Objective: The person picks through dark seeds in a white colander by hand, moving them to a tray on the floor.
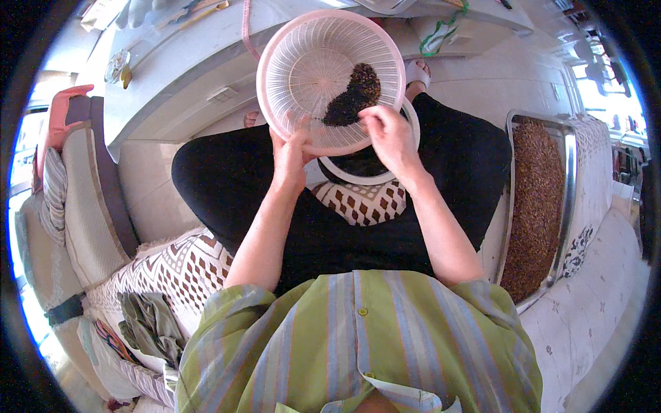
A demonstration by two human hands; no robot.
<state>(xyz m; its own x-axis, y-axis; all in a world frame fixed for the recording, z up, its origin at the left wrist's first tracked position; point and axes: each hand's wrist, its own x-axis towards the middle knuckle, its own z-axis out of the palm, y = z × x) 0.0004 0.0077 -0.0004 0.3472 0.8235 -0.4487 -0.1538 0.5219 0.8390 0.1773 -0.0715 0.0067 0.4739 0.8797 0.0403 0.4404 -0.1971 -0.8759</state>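
A pale pink plastic strainer basket [304, 62] is tilted above my lap. My left hand [292, 157] grips its near rim at the left. Loose dark granular material [356, 98], perhaps seeds or tea, lies in a curved heap on the basket's right side. My right hand [390, 137] reaches over the near right rim with curled fingers. Its fingertips are at the edge of the heap; whether they pinch any grains cannot be made out. Below the basket, between my legs, a white-rimmed round container [356, 178] with a dark inside is partly hidden.
A metal tray [569, 170] of brown granular material [537, 206] rests on the covered seat to my right. A white table [170, 77] stands ahead, holding a small glass container [117, 66]. Green ribbon [439, 38] and pink tape [247, 26] hang from its edge. Crumpled cloth [150, 322] lies at left.
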